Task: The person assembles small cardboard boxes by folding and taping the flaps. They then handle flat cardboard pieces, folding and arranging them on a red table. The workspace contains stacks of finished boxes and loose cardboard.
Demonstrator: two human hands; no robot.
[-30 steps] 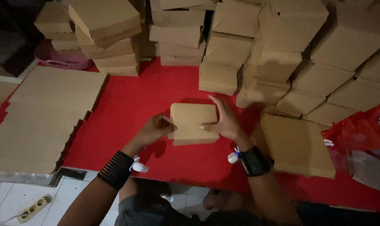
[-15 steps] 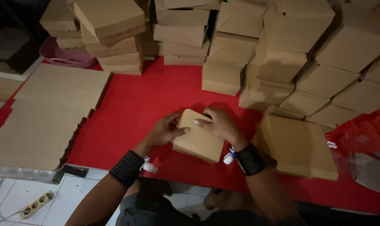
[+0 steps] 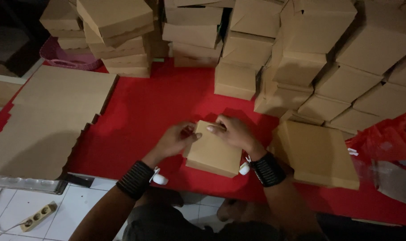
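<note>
Stacks of closed brown cardboard boxes (image 3: pixel 301 53) crowd the far side of a red-covered tabletop (image 3: pixel 158 102), with a pile of flat, unfolded brown cardboard blanks (image 3: pixel 51 116) lying at the left edge and one larger flat brown carton (image 3: pixel 319 154) resting at the right, just beside the person's forearm. A crumpled red plastic bag (image 3: pixel 386 140) sits at the far right, and a white power strip (image 3: pixel 37 215) lies on the tiled floor below the tabletop.

At the near edge, a small square brown cardboard box (image 3: pixel 212 151) rests on the red cloth, tilted slightly, between both hands. The left hand (image 3: pixel 176 140) steadies its left edge, fingers curled against the side; the right hand (image 3: pixel 234 131) presses down on the far top edge, fingers laid flat along the lid. Each grip is closed lightly on the box rather than clenched. Both wrists wear black ribbed bands.

By the look of it, the step in hand is closing the box's lid; the next move likely calls for firm, even pressure along that far edge while the left hand keeps the box from sliding.
</note>
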